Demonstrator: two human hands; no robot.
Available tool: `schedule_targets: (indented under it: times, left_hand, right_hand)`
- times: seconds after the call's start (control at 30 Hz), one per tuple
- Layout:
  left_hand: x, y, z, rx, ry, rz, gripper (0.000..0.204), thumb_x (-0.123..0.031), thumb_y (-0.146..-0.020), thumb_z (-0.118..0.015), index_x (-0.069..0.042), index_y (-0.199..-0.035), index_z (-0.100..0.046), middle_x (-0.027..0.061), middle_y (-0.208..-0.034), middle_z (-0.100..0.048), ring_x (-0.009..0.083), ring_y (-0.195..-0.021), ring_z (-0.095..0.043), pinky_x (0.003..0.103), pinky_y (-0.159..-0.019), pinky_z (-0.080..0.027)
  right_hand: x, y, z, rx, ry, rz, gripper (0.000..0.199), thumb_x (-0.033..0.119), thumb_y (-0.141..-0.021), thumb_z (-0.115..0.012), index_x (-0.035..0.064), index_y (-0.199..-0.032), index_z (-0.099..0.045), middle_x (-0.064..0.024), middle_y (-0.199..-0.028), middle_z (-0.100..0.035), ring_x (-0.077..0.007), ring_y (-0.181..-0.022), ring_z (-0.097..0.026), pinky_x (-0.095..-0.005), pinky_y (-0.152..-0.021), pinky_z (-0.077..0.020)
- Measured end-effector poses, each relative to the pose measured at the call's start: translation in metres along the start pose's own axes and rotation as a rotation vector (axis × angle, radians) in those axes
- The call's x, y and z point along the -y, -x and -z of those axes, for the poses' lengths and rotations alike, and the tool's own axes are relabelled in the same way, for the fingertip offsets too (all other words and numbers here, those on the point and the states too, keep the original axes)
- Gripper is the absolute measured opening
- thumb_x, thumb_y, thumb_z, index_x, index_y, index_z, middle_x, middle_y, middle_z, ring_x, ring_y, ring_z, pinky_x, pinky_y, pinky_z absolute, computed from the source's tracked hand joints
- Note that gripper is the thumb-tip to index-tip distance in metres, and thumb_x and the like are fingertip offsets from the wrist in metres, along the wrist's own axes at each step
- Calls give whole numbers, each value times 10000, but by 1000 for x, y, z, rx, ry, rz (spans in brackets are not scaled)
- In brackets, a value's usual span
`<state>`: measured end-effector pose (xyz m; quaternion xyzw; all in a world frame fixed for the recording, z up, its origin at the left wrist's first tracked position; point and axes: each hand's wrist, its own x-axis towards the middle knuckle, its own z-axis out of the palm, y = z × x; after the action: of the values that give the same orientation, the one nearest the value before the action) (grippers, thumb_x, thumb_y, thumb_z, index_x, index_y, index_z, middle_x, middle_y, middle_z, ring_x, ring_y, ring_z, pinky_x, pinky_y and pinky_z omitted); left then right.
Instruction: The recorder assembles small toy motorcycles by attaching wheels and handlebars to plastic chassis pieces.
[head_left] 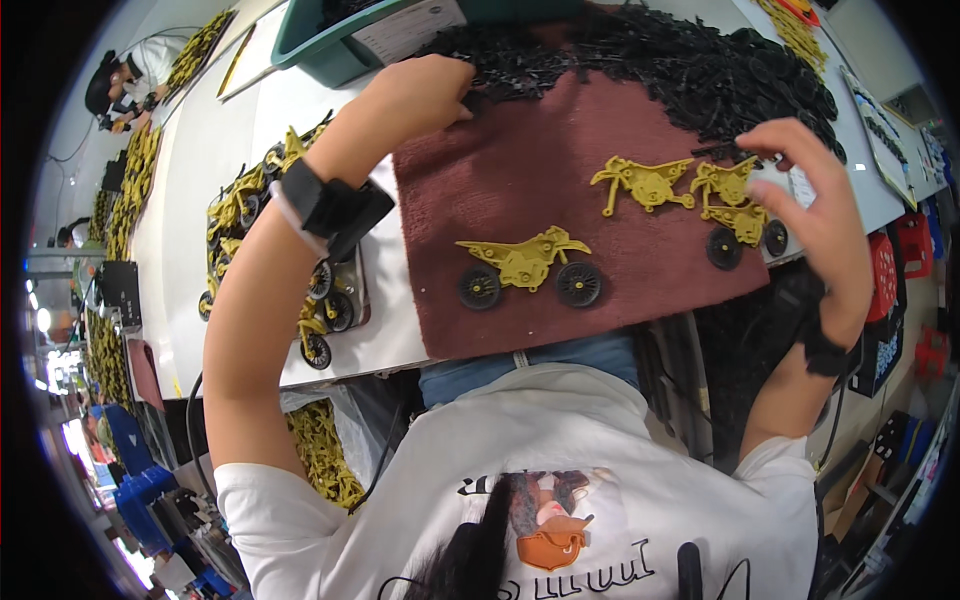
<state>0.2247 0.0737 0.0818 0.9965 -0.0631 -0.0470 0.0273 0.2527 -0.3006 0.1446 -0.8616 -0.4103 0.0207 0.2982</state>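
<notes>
Across the maroon cloth (490, 185) on the white table (180, 215), yellow toy motorbike pieces lie in two groups: a wheeled motorbike (525, 262) flat near the front edge, with nothing over it, and at the right a bare yellow body (645, 183) just beside a cluster of yellow bodies (722, 180) with black wheels (724, 248) below them. The left hand (435, 90) is at the near left fringe of the heap of black parts (765, 85), its fingers curled; their tips are partly hidden, so I cannot tell whether they pinch anything. The right hand (820, 185) is by the cluster, thumb and forefinger standing apart; whether it grips one of the bodies I cannot tell. The likeliest trouble seems to be at that right-hand corner: the pieces overlap there, so lifting one could drag another along, and with the cloth's edge so near, a snagged wheel might tip over the side. Loose black parts crowd together and look much alike, so a wrong one could come away or several could tangle. A sleeve or wristband (340, 210) brushing the filled tray of motorbikes (235, 215) at the left might also knock some loose.
</notes>
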Motion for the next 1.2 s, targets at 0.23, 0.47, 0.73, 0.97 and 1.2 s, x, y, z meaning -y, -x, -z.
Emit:
schedule_targets:
  times: [0.23,0.47,0.73,0.97,1.2]
  left_hand:
    - [-12,19,20,28,164,136,289,-239,-754,-631,49,-768,-625,173,-652,-600,289,-606,-588,377,-587,-464]
    - [-68,97,57,-45,185,199,211,-157,-840,-616,46,-801,-661,118,-590,-594,191,-514,-566,317,-548,-455]
    - [-103,163,27,-257,745,363,116,-91,-840,-677,21,-867,-680,100,-631,-630,128,-544,-603,254,-532,-455]
    - [-116,187,-9,-304,1159,346,94,-59,-866,-644,23,-855,-600,34,-655,-603,65,-567,-562,209,-531,-424]
    - [-126,190,-25,-141,1223,382,110,-91,-882,-635,14,-852,-624,26,-592,-598,66,-502,-534,219,-476,-405]
  right_hand:
    - [-53,-86,18,-36,52,-89,273,31,-730,-711,15,-997,-656,-110,-872,-673,-223,-776,-644,-349,-714,-504]
    - [-90,-111,-36,192,627,165,310,-21,-691,-719,92,-948,-588,-48,-1002,-551,-266,-984,-575,-382,-787,-488]
    - [-74,-115,-18,286,519,191,151,131,-762,-699,44,-867,-634,-121,-928,-644,-293,-906,-615,-387,-769,-480]
    - [-40,-95,-6,-89,-55,-183,81,87,-921,-531,8,-940,-528,-67,-714,-617,-131,-613,-597,-253,-555,-460]
    - [13,-43,-11,-86,-478,-229,105,22,-902,-558,10,-1003,-587,-60,-715,-623,-102,-629,-604,-205,-572,-471]
